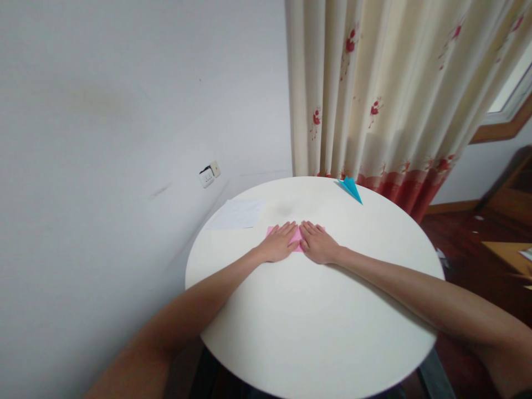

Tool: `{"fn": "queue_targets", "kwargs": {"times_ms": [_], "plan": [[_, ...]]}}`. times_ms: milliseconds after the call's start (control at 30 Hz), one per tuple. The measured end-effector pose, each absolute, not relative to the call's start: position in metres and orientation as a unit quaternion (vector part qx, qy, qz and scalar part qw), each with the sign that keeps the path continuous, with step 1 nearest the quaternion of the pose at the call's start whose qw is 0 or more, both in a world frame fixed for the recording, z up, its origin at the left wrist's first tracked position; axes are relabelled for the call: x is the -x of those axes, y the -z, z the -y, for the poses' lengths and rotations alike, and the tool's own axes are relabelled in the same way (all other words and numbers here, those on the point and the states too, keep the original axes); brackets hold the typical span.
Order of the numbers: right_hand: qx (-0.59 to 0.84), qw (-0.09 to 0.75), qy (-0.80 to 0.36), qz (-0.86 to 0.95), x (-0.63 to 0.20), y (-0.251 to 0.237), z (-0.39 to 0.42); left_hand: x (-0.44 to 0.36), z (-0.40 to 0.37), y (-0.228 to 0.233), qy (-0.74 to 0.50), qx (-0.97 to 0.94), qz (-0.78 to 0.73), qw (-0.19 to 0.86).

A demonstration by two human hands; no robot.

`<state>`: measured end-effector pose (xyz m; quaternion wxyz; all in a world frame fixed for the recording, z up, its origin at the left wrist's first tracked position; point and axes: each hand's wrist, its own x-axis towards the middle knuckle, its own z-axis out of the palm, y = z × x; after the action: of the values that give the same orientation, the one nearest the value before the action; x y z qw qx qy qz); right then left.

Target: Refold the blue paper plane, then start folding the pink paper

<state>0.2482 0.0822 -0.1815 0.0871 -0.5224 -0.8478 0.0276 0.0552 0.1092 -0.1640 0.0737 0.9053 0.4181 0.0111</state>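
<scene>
A piece of pink paper [296, 239] lies flat on the round white table [307, 321], mostly covered by my two hands. My left hand [279, 241] rests palm down on its left part, fingers stretched out. On its right part my right hand [317, 241] lies palm down too, fingers extended. The hands are close together, with a strip of pink showing between them. Whether the paper has folds under the hands is hidden.
White paper sheets [236, 214] lie at the table's back left, near the wall. A blue folded paper plane [351, 189] sits at the far right edge, in front of a flowered curtain [374, 83]. A wall socket [206, 177] is beyond the table.
</scene>
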Motion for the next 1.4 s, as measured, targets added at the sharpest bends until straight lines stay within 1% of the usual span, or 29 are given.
{"fn": "queue_targets", "kwargs": {"times_ms": [200, 533, 1100, 1200, 1333, 1400], "plan": [[0.525, 0.087, -0.026, 0.846, -0.248, 0.181, -0.081, -0.055, -0.109, 0.166, -0.003, -0.905, -0.420, 0.066], [0.499, 0.086, -0.032, 0.862, -0.252, 0.182, -0.090, -0.059, -0.107, 0.178, -0.023, -0.891, -0.451, 0.052], [0.484, 0.082, -0.038, 0.870, -0.257, 0.184, -0.096, -0.058, -0.108, 0.175, -0.030, -0.896, -0.438, 0.062], [0.486, 0.105, -0.045, 0.866, -0.257, 0.182, -0.095, -0.058, -0.108, 0.176, -0.030, -0.896, -0.439, 0.057], [0.488, 0.181, -0.019, 0.853, -0.250, 0.178, -0.089, -0.059, -0.107, 0.177, -0.029, -0.895, -0.442, 0.049], [0.476, 0.197, -0.010, 0.857, -0.245, 0.178, -0.086, -0.060, -0.107, 0.177, -0.029, -0.895, -0.443, 0.043]]}}
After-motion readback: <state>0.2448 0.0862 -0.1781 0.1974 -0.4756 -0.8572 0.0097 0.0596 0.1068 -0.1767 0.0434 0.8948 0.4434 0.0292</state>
